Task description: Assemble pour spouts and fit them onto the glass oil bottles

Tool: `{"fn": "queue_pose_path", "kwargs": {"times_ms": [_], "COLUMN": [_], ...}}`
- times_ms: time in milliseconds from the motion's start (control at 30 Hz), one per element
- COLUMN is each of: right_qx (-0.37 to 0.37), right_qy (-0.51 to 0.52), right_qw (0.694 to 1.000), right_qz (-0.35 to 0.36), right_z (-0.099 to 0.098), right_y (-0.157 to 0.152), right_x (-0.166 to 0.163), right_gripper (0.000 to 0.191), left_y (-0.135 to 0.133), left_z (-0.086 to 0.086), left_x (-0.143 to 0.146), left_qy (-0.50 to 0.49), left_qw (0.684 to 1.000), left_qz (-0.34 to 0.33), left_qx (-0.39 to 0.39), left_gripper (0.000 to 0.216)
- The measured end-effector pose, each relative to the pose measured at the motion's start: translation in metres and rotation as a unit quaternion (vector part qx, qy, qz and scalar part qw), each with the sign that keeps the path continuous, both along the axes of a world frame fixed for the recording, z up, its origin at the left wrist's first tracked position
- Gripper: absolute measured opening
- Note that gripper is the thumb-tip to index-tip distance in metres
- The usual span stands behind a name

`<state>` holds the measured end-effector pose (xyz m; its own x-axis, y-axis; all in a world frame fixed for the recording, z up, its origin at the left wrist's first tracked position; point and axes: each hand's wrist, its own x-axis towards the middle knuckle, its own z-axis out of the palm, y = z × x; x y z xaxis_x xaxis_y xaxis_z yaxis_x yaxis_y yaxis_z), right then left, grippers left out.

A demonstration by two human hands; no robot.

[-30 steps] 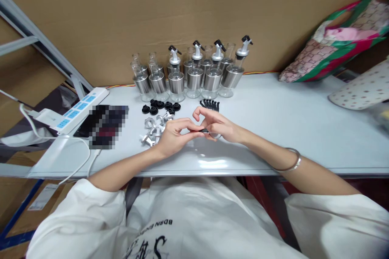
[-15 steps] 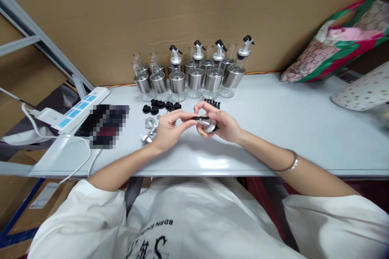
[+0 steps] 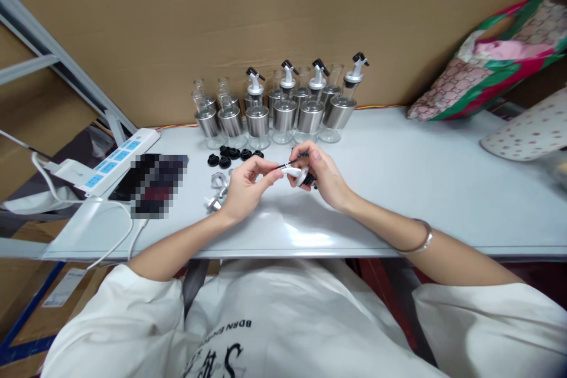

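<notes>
Above the table, both hands are closed on one silver bottle pourer (image 3: 292, 172) with a black stopper base. My left hand (image 3: 248, 188) pinches its spout end, where a thin black part shows. My right hand (image 3: 325, 180) wraps round the stopper side, its fingers partly hiding the pourer and the black lever at the top. Left of my hands lie several loose silver pourer parts (image 3: 218, 189). Behind them sit several black rubber stoppers (image 3: 225, 162). Glass bottles with steel sleeves (image 3: 258, 124) stand in rows at the back, and some carry fitted pourers (image 3: 318, 75).
A white power strip (image 3: 119, 159) with cables and a dark, blurred-out device (image 3: 159, 183) lie at the left. On the right are a patterned bag (image 3: 478, 82) and a white spotted object (image 3: 527, 130). A cardboard wall (image 3: 283, 12) rises behind the bottles.
My hands have turned the pourer, so its spout now points left and the stopper right. My right fingers have lifted toward the black lever. The bottles and loose parts stay put.
</notes>
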<state>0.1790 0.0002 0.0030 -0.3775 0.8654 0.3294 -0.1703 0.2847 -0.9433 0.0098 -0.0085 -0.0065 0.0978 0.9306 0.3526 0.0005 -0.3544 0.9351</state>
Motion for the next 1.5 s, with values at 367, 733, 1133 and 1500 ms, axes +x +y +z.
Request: {"fn": "queue_pose_path", "kwargs": {"times_ms": [367, 733, 1133, 1500], "right_qx": [0.015, 0.012, -0.017, -0.023], "right_qy": [-0.031, -0.02, -0.06, -0.065], "right_qw": [0.992, 0.996, 0.998, 0.997], "right_qz": [-0.123, -0.084, -0.015, -0.027], "right_z": [0.002, -0.002, -0.006, -0.009], "right_y": [-0.001, -0.002, 0.001, 0.003], "right_x": [0.002, 0.0, 0.002, 0.002], "right_gripper": [0.063, 0.052, 0.051, 0.051], "left_y": [-0.002, -0.003, 0.005, 0.006], "left_z": [-0.01, -0.002, -0.004, -0.005], "left_x": [0.001, -0.006, -0.01, -0.012], "left_qy": [0.042, 0.309, 0.514, 0.476], "left_qw": [0.994, 0.923, 0.757, 0.831], "left_qz": [-0.102, 0.018, 0.068, 0.04], "left_qx": [0.023, 0.228, 0.397, 0.285], "left_gripper": [0.027, 0.023, 0.04, 0.036]}}
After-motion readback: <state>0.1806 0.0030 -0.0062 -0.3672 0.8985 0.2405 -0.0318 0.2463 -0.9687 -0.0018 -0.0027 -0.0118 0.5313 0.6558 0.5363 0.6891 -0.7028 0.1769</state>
